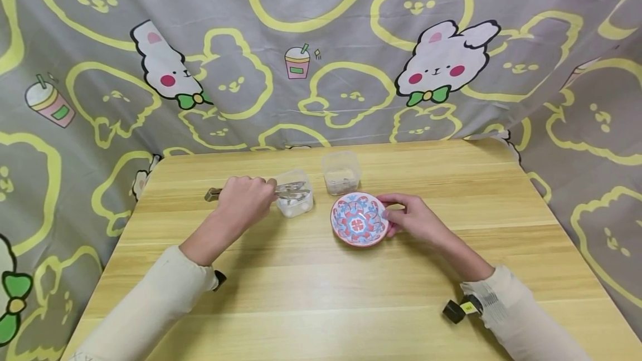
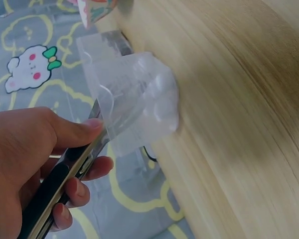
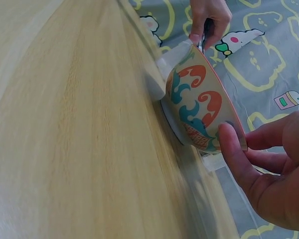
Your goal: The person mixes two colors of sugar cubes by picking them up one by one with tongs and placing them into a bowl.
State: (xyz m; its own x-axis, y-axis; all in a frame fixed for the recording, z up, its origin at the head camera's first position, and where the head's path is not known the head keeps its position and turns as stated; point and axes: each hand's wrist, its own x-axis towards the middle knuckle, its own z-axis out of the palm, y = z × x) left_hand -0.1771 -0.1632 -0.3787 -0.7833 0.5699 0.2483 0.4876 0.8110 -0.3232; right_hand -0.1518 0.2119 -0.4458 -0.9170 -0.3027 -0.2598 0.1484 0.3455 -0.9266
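Note:
My left hand (image 1: pixel 247 199) grips a pair of metal tongs (image 1: pixel 215 194) with dark handles. The tongs' tips reach into a clear plastic container (image 1: pixel 295 211), where several white round things (image 2: pixel 159 89) lie at the bottom. To the right, my right hand (image 1: pixel 408 217) pinches the rim of a patterned bowl (image 1: pixel 357 220), thumb on the outer side in the right wrist view. The bowl has red and blue motifs inside and out, and nothing shows in it. It leans somewhat, its foot close over the table.
A second clear container (image 1: pixel 341 174) stands behind the bowl, with some small things at its bottom. All of it is on a wooden table (image 1: pixel 321 305). A grey printed curtain (image 1: pixel 341 43) hangs along the table's back and sides.

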